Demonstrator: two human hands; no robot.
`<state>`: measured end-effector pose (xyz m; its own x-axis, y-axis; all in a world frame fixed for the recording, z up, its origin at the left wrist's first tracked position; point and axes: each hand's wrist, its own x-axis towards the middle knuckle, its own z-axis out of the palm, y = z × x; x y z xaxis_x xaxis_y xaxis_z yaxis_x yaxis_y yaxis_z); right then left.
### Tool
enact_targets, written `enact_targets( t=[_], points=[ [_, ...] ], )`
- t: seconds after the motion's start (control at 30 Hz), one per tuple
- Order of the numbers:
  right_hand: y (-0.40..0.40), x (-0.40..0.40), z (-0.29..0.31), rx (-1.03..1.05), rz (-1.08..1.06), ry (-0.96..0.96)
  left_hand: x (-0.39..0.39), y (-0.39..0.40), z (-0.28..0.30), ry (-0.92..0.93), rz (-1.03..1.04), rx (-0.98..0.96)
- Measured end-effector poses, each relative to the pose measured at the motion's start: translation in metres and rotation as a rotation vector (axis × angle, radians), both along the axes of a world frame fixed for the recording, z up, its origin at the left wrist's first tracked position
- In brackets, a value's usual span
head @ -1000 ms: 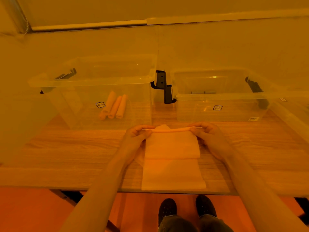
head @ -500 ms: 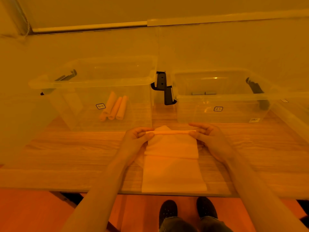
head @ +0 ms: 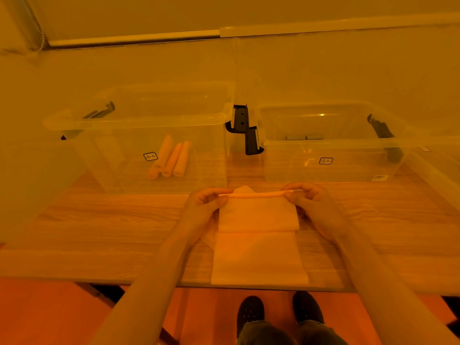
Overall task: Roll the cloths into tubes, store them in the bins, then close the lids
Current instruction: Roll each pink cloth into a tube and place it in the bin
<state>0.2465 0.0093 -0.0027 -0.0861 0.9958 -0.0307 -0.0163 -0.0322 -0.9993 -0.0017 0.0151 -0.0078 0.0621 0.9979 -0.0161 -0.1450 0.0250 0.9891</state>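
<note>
Cloth (head: 257, 215) flat on the table (head: 99, 220), far edge rolled into a thin tube. Left hand (head: 204, 207) pinching the tube's left end, right hand (head: 311, 205) pinching its right end, fingers curled over the roll. Three rolled cloths (head: 171, 159) inside the left bin (head: 139, 120); right bin (head: 331, 143) just beside.

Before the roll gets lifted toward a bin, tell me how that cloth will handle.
Probably floppy: the cloth lies flat and creased on the table. Its rolled far edge, pinched by the left hand and right hand, may unroll if released. Likely light.
</note>
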Motion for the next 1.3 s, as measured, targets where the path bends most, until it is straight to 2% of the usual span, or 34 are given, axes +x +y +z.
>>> enact_targets(
  t=[0.2, 0.37, 0.63, 1.0, 1.13, 1.3],
  points=[
    [-0.0025, -0.0036, 0.0010, 0.020, -0.036, 0.010, 0.0000, 0.0003, 0.0005, 0.032, 0.017, 0.002],
    [-0.0035, -0.0026, 0.0021, 0.008, -0.030, 0.002, -0.0011, 0.0026, -0.0028, -0.030, 0.006, -0.013],
    [-0.0047, -0.0044, 0.0038, 0.013, -0.024, -0.056, -0.0027, -0.0010, -0.0009, 0.116, -0.023, 0.053],
    [-0.0039, -0.0047, 0.0003, 0.036, -0.043, 0.003, 0.0013, -0.0033, 0.0046, -0.003, 0.001, 0.005],
    [-0.0032, -0.0041, -0.0017, 0.032, -0.056, -0.013, 0.0007, -0.0015, 0.0008, 0.048, 0.019, 0.054],
    [-0.0026, -0.0041, -0.0008, 0.030, -0.056, 0.005, -0.0022, -0.0005, -0.0029, 0.048, -0.012, 0.013]
  ],
)
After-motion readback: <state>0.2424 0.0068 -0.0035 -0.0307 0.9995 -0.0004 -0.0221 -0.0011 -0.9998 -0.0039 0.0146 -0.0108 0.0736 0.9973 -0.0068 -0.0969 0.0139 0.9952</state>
